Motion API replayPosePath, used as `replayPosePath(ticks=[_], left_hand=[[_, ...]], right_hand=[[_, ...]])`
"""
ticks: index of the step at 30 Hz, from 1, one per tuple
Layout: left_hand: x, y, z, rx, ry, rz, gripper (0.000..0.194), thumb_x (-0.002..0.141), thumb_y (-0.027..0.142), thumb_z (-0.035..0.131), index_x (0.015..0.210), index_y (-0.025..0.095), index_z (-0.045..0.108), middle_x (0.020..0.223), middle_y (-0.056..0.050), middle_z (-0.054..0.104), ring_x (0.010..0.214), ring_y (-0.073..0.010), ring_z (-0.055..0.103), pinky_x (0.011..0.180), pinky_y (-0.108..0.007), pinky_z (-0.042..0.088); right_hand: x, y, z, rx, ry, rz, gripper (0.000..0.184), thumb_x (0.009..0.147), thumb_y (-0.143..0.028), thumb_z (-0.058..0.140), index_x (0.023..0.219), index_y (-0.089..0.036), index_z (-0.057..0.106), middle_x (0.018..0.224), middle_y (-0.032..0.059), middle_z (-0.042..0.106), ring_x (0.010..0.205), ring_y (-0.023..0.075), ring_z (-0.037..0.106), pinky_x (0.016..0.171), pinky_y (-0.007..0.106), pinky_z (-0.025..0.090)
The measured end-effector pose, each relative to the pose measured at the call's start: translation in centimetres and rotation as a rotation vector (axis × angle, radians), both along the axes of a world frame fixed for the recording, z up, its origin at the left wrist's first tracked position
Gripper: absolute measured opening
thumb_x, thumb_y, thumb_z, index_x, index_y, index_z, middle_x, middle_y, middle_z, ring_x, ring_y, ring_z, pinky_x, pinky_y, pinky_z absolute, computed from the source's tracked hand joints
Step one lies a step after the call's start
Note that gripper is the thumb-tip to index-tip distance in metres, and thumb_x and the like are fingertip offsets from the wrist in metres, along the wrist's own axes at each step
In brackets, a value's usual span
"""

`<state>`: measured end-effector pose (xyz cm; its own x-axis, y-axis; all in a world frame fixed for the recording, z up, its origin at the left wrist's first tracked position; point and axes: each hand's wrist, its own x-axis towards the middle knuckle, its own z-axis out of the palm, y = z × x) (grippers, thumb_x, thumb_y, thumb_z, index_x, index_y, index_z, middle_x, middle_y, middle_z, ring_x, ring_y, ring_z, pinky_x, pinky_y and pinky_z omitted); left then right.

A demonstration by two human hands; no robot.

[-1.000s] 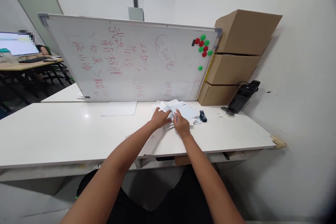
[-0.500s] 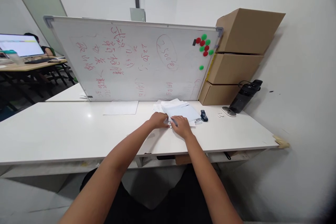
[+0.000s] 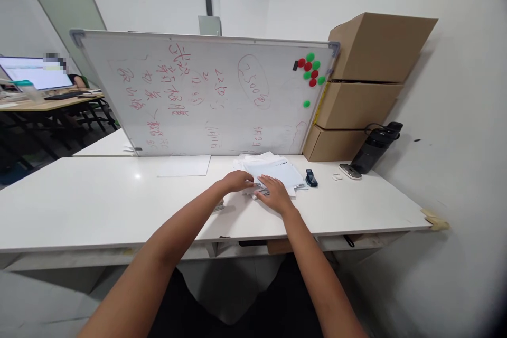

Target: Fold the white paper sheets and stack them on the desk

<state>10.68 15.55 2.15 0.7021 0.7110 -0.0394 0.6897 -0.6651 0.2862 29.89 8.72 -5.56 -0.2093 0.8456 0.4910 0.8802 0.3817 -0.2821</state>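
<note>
An untidy pile of white papers (image 3: pixel 282 171) lies on the white table, with a sheet bearing a short dark printed line on top. My left hand (image 3: pixel 238 181) is at the pile's near left corner, its fingers bent closed on the paper's edge. On the near part of the top sheet rests my right hand (image 3: pixel 276 194), fingers stretched out and lying flat. Right of the pile stands a small dark stapler (image 3: pixel 311 178). Partly hidden behind my left forearm is a small light-coloured object (image 3: pixel 218 205) whose kind I cannot make out.
A whiteboard (image 3: pixel 222 90) with red writing and round magnets leans behind the table. Stacked cardboard boxes (image 3: pixel 360 105), a black bottle (image 3: pixel 376 148) and a computer mouse (image 3: pixel 350 171) are at right. A single paper sheet (image 3: pixel 184 165) lies left. Another person sits far left.
My right hand's fingers have straightened and flattened onto the top sheet. The left hand's fingers stay at the paper's edge. A small object now shows behind my left forearm. The view has shifted slightly.
</note>
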Motion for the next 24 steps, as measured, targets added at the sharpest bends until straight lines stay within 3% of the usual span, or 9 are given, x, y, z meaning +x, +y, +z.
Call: replayPosePath(ticks=[3, 7, 10, 12, 14, 16, 18, 21, 24], left_hand=[[-0.1, -0.5, 0.1, 0.198, 0.016, -0.066, 0.026, 0.092, 0.027, 0.046, 0.089, 0.022, 0.071, 0.093, -0.006, 0.071, 0.085, -0.0204, 0.064, 0.069, -0.029, 0.043], [-0.1, -2.4, -0.1, 0.43, -0.085, -0.152, 0.027, 0.092, 0.015, 0.044, 0.101, 0.021, 0.069, 0.104, -0.01, 0.069, 0.1, -0.0228, 0.061, 0.083, -0.035, 0.045], [0.4, -5.1, 0.0, 0.417, -0.395, 0.025, 0.026, 0.093, 0.025, 0.048, 0.115, 0.024, 0.063, 0.126, -0.011, 0.06, 0.124, -0.0266, 0.048, 0.099, -0.043, 0.041], [0.5, -7.4, 0.6, 0.247, -0.712, 0.287, 0.042, 0.091, 0.039, 0.054, 0.129, 0.024, 0.052, 0.138, -0.012, 0.051, 0.133, -0.0287, 0.04, 0.103, -0.047, 0.039], [0.1, -9.7, 1.3, -0.134, -1.017, 0.476, 0.056, 0.091, 0.053, 0.047, 0.138, 0.023, 0.043, 0.136, -0.014, 0.052, 0.128, -0.0289, 0.048, 0.097, -0.045, 0.046], [-1.0, -11.5, 1.9, -0.556, -1.188, 0.437, 0.06, 0.092, 0.061, 0.035, 0.133, 0.02, 0.049, 0.126, -0.014, 0.061, 0.114, -0.0287, 0.059, 0.088, -0.042, 0.052], [-2.4, -12.7, 1.9, -0.788, -1.271, 0.422, 0.058, 0.087, 0.062, 0.047, 0.124, 0.019, 0.056, 0.113, -0.013, 0.068, 0.099, -0.0282, 0.066, 0.079, -0.039, 0.055], [-4.7, -13.6, 0.7, -0.811, -1.306, 0.542, 0.051, 0.073, 0.053, 0.07, 0.109, 0.017, 0.064, 0.095, -0.01, 0.072, 0.085, -0.0263, 0.068, 0.071, -0.036, 0.055], [-6.9, -14.2, -0.8, -0.793, -1.274, 0.576, 0.045, 0.072, 0.052, 0.071, 0.099, 0.016, 0.067, 0.088, -0.009, 0.073, 0.082, -0.0248, 0.068, 0.069, -0.034, 0.054]], right_hand=[[0.0, 0.3, -0.2, 0.051, 0.001, 0.001, 0.043, 0.092, -0.03, 0.049, 0.132, -0.019, 0.053, 0.134, 0.0099, 0.058, 0.126, 0.0227, 0.051, 0.105, 0.042, 0.039], [0.0, 0.7, -0.2, 0.07, -0.036, -0.035, 0.045, 0.087, -0.01, 0.042, 0.129, -0.018, 0.056, 0.127, 0.0083, 0.063, 0.117, 0.0203, 0.059, 0.099, 0.037, 0.045], [-0.3, 0.4, 0.4, 0.127, -0.06, -0.068, 0.048, 0.087, -0.007, 0.036, 0.132, -0.016, 0.054, 0.127, 0.01, 0.063, 0.115, 0.0199, 0.06, 0.096, 0.035, 0.048], [-0.9, -0.5, 1.2, 0.214, -0.08, -0.062, 0.051, 0.088, -0.007, 0.033, 0.135, -0.016, 0.051, 0.132, 0.0111, 0.059, 0.122, 0.0206, 0.055, 0.098, 0.036, 0.046], [-1.8, -2.1, 1.7, 0.306, -0.116, -0.031, 0.055, 0.087, -0.006, 0.03, 0.138, -0.017, 0.049, 0.137, 0.0108, 0.055, 0.131, 0.0219, 0.047, 0.102, 0.04, 0.043], [-3.3, -4.3, 2.0, 0.369, -0.158, 0.006, 0.06, 0.086, -0.003, 0.028, 0.14, -0.021, 0.045, 0.14, 0.0089, 0.052, 0.137, 0.0223, 0.04, 0.106, 0.044, 0.038], [-5.0, -6.7, 1.8, 0.369, -0.185, 0.036, 0.064, 0.085, -0.003, 0.028, 0.144, -0.026, 0.039, 0.143, 0.0069, 0.049, 0.139, 0.0222, 0.035, 0.11, 0.049, 0.033], [-7.1, -10.2, 1.3, 0.26, -0.21, 0.081, 0.068, 0.086, -0.007, 0.032, 0.15, -0.028, 0.025, 0.147, 0.0069, 0.043, 0.142, 0.025, 0.03, 0.113, 0.056, 0.027], [-7.6, -12.3, 1.0, 0.149, -0.216, 0.184, 0.071, 0.088, -0.024, 0.046, 0.152, -0.029, 0.017, 0.153, 0.0091, 0.031, 0.143, 0.0329, 0.023, 0.112, 0.066, 0.017]])
